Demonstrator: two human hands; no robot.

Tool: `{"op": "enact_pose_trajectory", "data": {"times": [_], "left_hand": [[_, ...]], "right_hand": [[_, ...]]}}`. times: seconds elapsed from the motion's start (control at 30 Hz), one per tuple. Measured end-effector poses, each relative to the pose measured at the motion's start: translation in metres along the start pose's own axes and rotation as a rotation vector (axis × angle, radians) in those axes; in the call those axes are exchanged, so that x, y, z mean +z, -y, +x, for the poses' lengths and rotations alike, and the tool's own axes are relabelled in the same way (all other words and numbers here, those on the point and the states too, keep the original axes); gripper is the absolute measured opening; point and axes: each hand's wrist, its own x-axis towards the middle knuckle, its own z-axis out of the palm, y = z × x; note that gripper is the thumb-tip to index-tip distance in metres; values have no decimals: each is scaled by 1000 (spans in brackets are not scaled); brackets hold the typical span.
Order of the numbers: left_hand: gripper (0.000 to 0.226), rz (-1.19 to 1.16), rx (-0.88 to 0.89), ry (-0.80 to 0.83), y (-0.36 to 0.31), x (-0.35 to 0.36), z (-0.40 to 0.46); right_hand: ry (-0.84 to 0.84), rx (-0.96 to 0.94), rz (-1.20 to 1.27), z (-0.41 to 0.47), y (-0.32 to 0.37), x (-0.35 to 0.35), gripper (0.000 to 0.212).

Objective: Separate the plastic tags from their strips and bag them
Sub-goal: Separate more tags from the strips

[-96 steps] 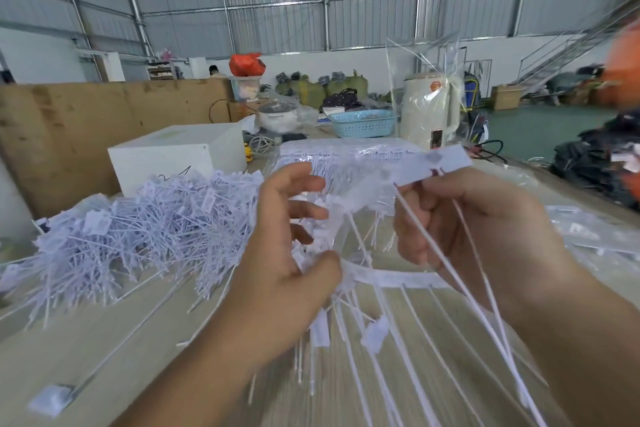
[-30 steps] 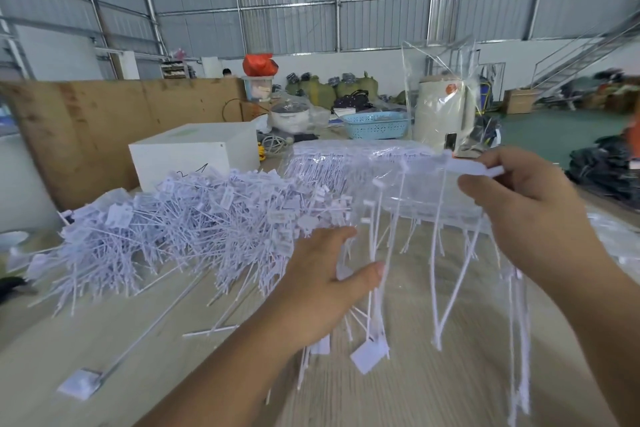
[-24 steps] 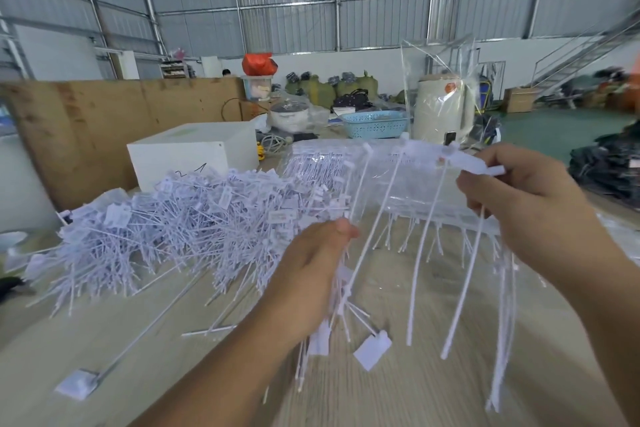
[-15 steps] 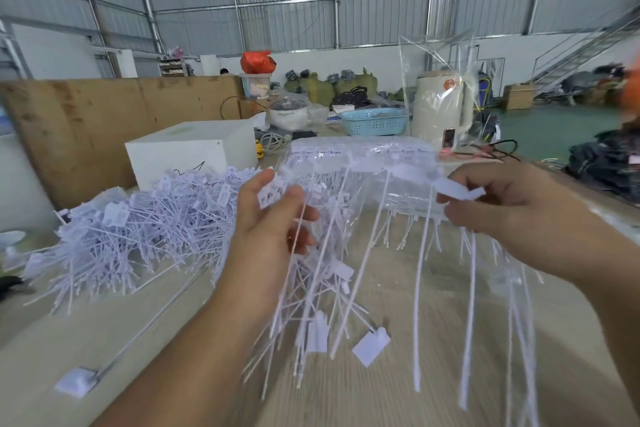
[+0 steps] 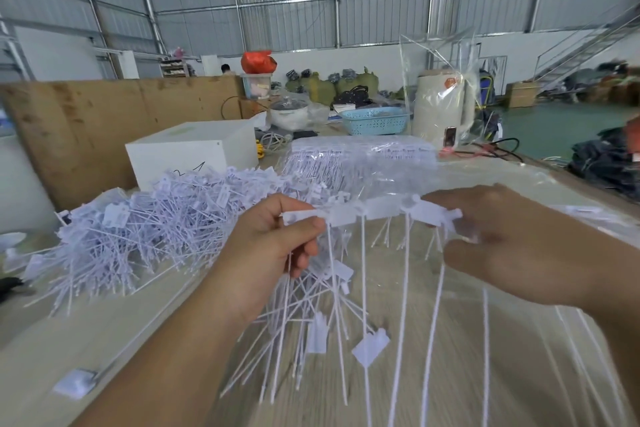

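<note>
A large metal-walled warehouse stood behind a pale wooden counter (image 5: 104,333). Above it, a person held a white plastic strip (image 5: 372,213) level between both hands. The left hand (image 5: 273,250) pinched the strip's left end between thumb and forefinger, with a loose bundle of separated tags (image 5: 322,308) fanning down from the same grip. The right hand (image 5: 512,246) held the strip's right end in curled fingers, though blur hid the exact finger placement. Between the two grips, several long thin tags still hung from the strip toward the counter. Half a second before, the left hand had been raised apart from the strip, holding only its bundle; it had since come across and taken the strip's free end. That suggested the next tags were about to be pulled or twisted off, so the job appeared to be mid-way through this strip. Beyond the left grip, farther from the person, a big heap of loose tags (image 5: 145,229) lay on the counter. Beyond both grips sat a clear bag of packed tags (image 5: 360,163). An empty clear bag (image 5: 440,80) stood upright farther back, beside a blue basket (image 5: 374,120) and a white box (image 5: 194,156).
</note>
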Motion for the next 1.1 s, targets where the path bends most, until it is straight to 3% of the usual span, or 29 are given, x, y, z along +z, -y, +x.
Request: {"op": "enact_pose_trajectory", "data": {"times": [0.07, 0.13, 0.27, 0.33, 0.5, 0.63, 0.9, 1.1], "left_hand": [[28, 17, 5, -21, 0, -1, 1], [36, 10, -1, -46, -1, -1, 0], [26, -34, -25, -32, -4, 5, -3], [22, -52, -29, 3, -3, 8, -5], [12, -28, -5, 82, 0, 18, -10], [12, 18, 14, 175, 2, 23, -14], [13, 174, -16, 271, -2, 13, -14], [30, 207, 15, 206, 2, 17, -15]], "right_hand": [[-29, 3, 6, 1, 3, 5, 27], [-59, 14, -54, 2, 3, 9, 42], [-78, 19, -127, 7, 6, 18, 59], [-61, -12, -44, 6, 9, 24, 52], [-24, -97, 31, 8, 15, 40, 11], [1, -131, 84, 12, 18, 46, 23], [48, -200, 52, 18, 15, 54, 19], [-12, -172, 18, 18, 13, 55, 32]]}}
